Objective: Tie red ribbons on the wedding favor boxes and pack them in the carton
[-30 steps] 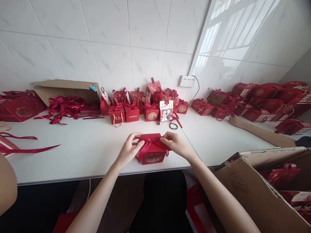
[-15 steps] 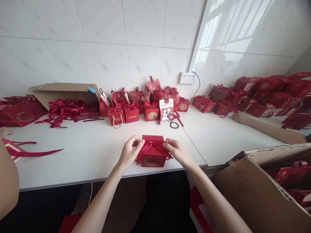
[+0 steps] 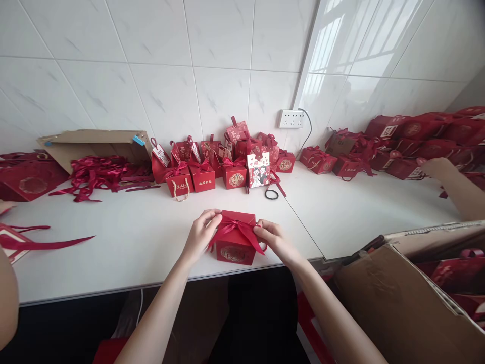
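A small red gift box (image 3: 235, 249) with a gold emblem stands on the white table (image 3: 125, 242) near its front edge. A red ribbon bow (image 3: 238, 228) lies across the box's top. My left hand (image 3: 200, 233) pinches the bow's left loop, fingers closed. My right hand (image 3: 273, 238) pinches the right loop at the box's right edge, fingers closed. The ribbon's tails hang down over the box's front.
Several finished red boxes (image 3: 204, 169) stand in a cluster by the tiled wall, with loose ribbons (image 3: 99, 172) and a flat carton (image 3: 94, 141) to the left. A black hair tie (image 3: 271, 194) lies behind the box. A co-worker's arm (image 3: 450, 182) reaches over red boxes at right. An open cardboard carton (image 3: 401, 298) stands at lower right.
My hands have shifted slightly on the bow and pulled its loops outward. The co-worker's arm at right has moved further right and back toward the red boxes.
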`<state>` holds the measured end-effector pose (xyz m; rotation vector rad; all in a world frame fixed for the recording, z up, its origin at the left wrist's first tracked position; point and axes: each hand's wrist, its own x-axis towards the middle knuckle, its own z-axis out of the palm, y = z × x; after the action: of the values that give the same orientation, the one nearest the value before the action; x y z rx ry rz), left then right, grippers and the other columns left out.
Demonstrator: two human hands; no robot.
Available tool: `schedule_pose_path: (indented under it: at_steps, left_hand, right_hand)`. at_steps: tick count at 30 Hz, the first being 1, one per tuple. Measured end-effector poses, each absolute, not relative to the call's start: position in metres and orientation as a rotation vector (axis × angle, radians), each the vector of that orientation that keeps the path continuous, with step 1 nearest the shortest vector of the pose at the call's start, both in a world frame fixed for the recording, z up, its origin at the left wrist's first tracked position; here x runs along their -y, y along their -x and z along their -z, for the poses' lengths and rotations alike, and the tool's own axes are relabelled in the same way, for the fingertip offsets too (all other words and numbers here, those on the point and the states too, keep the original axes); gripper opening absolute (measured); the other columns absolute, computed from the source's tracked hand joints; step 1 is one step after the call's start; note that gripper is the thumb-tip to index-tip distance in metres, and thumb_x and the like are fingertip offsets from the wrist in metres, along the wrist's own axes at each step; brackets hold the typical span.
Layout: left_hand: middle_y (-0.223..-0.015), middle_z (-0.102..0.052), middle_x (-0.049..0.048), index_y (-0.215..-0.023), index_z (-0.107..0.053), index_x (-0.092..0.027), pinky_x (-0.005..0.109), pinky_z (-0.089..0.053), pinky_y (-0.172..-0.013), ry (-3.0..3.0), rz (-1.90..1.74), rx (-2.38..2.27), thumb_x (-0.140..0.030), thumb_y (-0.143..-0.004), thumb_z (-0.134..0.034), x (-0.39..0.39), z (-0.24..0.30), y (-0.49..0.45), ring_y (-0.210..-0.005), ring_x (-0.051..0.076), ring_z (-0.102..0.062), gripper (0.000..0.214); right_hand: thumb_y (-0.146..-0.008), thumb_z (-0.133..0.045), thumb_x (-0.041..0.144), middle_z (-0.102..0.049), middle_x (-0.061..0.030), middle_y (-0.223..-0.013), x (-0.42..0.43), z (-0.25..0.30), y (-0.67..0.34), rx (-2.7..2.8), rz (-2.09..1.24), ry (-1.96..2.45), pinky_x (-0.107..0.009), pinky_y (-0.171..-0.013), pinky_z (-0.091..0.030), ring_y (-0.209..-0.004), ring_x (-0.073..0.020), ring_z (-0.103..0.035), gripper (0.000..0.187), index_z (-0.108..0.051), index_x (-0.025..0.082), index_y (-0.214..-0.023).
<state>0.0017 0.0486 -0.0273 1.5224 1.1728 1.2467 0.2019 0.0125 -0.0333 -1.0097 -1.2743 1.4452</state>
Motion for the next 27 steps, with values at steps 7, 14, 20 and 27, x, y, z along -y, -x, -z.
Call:
schedule_pose_path:
  at_steps: [7,14,20,27]
  left_hand:
    - [-0.059,-0.048,-0.0038,-0.062,-0.051,-0.017,0.021,-0.035,-0.052,-1.326,-1.235,-1.153,-0.042,-0.072,-0.06,-0.046,0.034,-0.008,-0.055,0.01,-0.044,0.029]
    - [-0.089,-0.062,0.0045,-0.081,-0.06,-0.017,0.026,-0.049,-0.072,-1.604,-1.417,-1.153,-0.038,-0.077,-0.062,-0.044,0.024,-0.011,-0.085,0.017,-0.061,0.021]
    - [-0.081,-0.058,0.0009,-0.086,-0.063,-0.019,0.028,-0.051,-0.074,-2.575,-1.919,-0.771,-0.011,-0.079,-0.064,-0.004,0.007,-0.022,-0.081,0.013,-0.057,0.01]
    - [-0.071,-0.063,-0.0033,-0.074,-0.064,-0.017,0.031,-0.054,-0.075,-2.918,-1.909,-0.317,-0.005,-0.073,-0.068,0.053,-0.013,-0.042,-0.072,0.01,-0.061,0.013]
  right_hand:
    - [-0.076,-0.061,0.053,-0.046,0.0035,-0.063,-0.016,0.057,-0.206,1.176,-1.459,0.92,-0.023,-0.046,-0.03,-0.052,-0.0099,-0.044,0.04,-0.037,0.021,-0.066]
    - [-0.056,-0.081,0.05,-0.028,-0.0179,-0.14,-0.009,0.044,-0.211,1.84,-0.694,1.095,-0.051,-0.101,-0.04,-0.132,-0.0332,-0.033,0.099,-0.025,0.022,-0.133]
    - [-0.073,-0.072,0.026,-0.032,-0.019,-0.133,0.009,0.046,-0.2,1.989,-0.217,1.001,-0.049,-0.091,-0.052,-0.125,-0.0326,-0.044,0.089,-0.015,0.024,-0.142]
    - [-0.083,-0.059,0.014,-0.03,-0.0163,-0.14,0.037,0.05,-0.215,1.72,0.315,0.843,-0.055,-0.092,-0.049,-0.132,-0.032,-0.037,0.072,-0.022,0.031,-0.142]
